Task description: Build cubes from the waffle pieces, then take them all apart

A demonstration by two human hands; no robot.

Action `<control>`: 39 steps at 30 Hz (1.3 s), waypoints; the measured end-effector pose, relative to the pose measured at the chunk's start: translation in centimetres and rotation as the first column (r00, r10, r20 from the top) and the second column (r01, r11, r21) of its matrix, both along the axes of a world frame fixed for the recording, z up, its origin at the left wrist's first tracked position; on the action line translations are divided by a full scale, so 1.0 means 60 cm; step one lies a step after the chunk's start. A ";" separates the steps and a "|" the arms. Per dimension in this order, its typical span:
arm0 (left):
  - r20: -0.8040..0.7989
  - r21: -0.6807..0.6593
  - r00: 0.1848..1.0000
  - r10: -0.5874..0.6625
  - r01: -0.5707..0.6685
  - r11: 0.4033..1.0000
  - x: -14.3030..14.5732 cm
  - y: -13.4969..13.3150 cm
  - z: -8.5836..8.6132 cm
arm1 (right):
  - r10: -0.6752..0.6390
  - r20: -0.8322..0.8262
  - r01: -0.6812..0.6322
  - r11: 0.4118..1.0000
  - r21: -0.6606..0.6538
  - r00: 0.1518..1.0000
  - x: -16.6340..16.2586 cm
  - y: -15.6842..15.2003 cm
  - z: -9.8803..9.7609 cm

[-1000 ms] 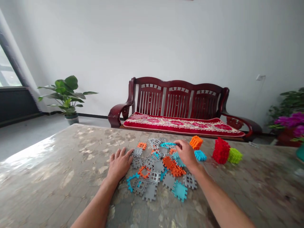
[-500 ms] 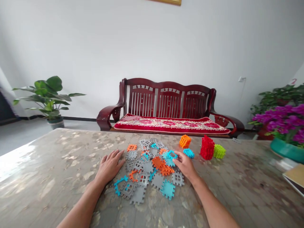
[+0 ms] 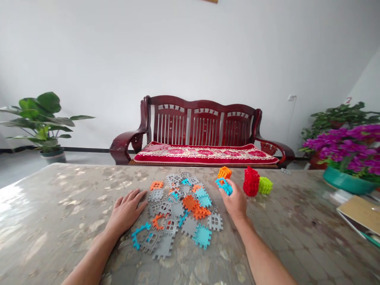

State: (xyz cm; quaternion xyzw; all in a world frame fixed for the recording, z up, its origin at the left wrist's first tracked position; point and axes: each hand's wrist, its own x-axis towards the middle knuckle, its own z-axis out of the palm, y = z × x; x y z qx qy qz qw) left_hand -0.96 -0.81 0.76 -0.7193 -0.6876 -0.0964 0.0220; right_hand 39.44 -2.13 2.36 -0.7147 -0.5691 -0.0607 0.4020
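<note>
My left hand (image 3: 128, 210) lies flat on the table, fingers spread, at the left edge of a loose pile of interlocking plastic tiles. Grey tiles (image 3: 163, 246), orange tiles (image 3: 189, 203) and light-blue tiles (image 3: 202, 236) with notched edges overlap there; some have window-like openings. To the right of the pile, my right hand (image 3: 236, 202) is closed on a blue interlocking tile (image 3: 221, 183), at the spot of the small blue block. Fingers and tile partly hide that block, so whether the two are joined cannot be seen. Just behind stands an orange block (image 3: 225, 172).
A tall red block (image 3: 251, 182) and a lime-green block (image 3: 265, 185) stand right of my right hand. Farther right are a teal pot (image 3: 344, 181) of purple flowers and a tan book-like item (image 3: 360, 213). A wooden bench (image 3: 204, 122) is behind the table.
My right hand has carried the blue tile from the pile's right edge rightward and back to the small blue block. My left hand rests as before. The view has turned slightly right.
</note>
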 end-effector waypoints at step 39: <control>0.035 0.049 0.999 -0.008 0.006 0.999 0.000 0.001 -0.005 | -0.216 0.229 0.272 0.931 -0.246 0.949 0.028 0.004 -0.008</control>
